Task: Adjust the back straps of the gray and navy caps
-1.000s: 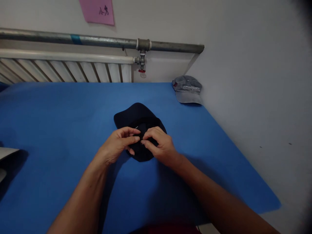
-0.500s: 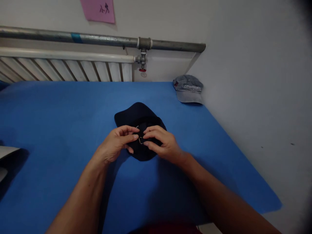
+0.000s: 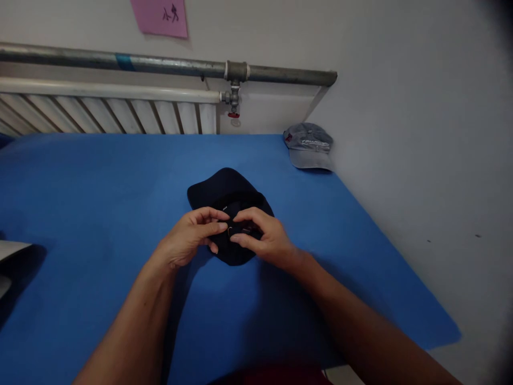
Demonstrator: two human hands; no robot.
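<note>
L hand (image 3: 188, 240): comes in from lower left, forearm angled up toward centre; wrist low near the counter (image 3: 100, 214), palm turned inward; thumb + forefinger drawn narrow, pinching the strap at the near side of the cap (image 3: 224, 190); other fingers curled under.
R hand (image 3: 266, 238): comes in from lower right, forearm crossing the blue surface; knuckles up, fingers bent narrow onto the same strap, tips almost meeting the L fingertips.
Buckle (image 3: 230, 231): small metal bit between the two sets of fingertips; looks like a strap slider, but too small to be sure.
Cap: dark navy, lies mid-counter, brim pointing away from the person, back opening toward the hands; near edge partly covered by both hands.
Grey cap (image 3: 308, 145): far right corner of counter, by the wall, well apart from the hands.
Counter: blue cover, runs wall to wall in view.
Radiator (image 3: 108, 115): white, behind the far edge, left side.
Pipe (image 3: 160, 65): grey metal, runs above the radiator, w/ a valve near the middle.
Pink note (image 3: 160, 17): on the wall above the pipe.
</note>
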